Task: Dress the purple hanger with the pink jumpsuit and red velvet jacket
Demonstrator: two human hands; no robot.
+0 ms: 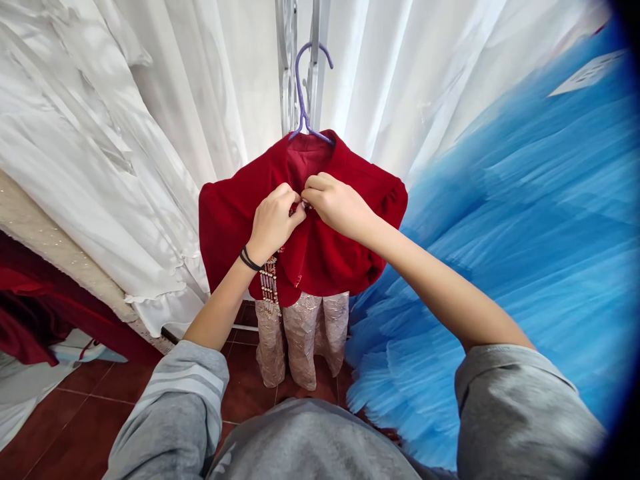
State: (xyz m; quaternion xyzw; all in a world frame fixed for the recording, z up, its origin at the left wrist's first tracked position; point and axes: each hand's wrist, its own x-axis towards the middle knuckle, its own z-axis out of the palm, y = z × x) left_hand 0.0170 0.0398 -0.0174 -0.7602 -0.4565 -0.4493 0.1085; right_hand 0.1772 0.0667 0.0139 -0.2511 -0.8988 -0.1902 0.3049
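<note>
Head view: left hand (274,223) and right hand (336,203) pinch red jacket (320,250) collar, fastening hidden.

Red jacket (320,253) on purple hanger (305,87).

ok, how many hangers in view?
1. A purple hanger hooked on the white rack at top centre, carrying the red velvet jacket that both hands pinch at the front. Others may be hidden under the white and blue dresses.

White curtains (165,87) hang brightly lit behind, blue tulle (525,233) fills the right, and red-brown floor tiles (75,413) lie below.
</note>
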